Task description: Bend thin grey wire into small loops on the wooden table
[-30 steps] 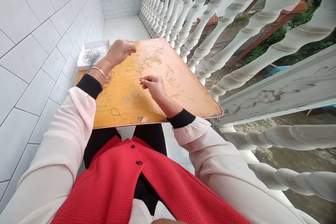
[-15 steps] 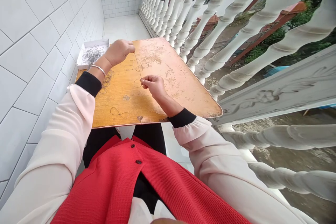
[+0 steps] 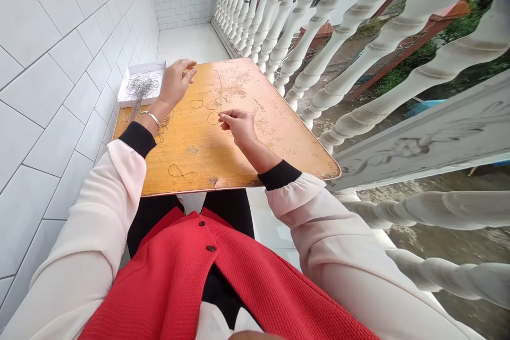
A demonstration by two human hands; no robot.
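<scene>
My right hand [image 3: 239, 125] pinches a thin dark cord [image 3: 220, 90] over the middle of the table. One end of the cord stands up loose above the fingertips, and a loop of it hangs at their left. My left hand [image 3: 177, 82] is raised above the table's far left side, fingers apart and nothing in them. On the wooden tabletop [image 3: 239, 162] lie more cord loops [image 3: 196, 101] beyond my right hand. A twisted loop of cord [image 3: 182, 172] rests near the front edge. A pile of cords [image 3: 163, 127] sits beside my left wrist, partly hidden by it.
An open white box [image 3: 124, 90] holding a tangle of dark cords [image 3: 140, 86] stands at the table's far left corner. The tiled wall [image 3: 59, 101] runs along the left, and a white balustrade [image 3: 338, 58] borders the right.
My left hand has let go of the cord's upper end and moved slightly left, its fingers spreading. My right hand has shifted a little to the right, still pinching the cord.
</scene>
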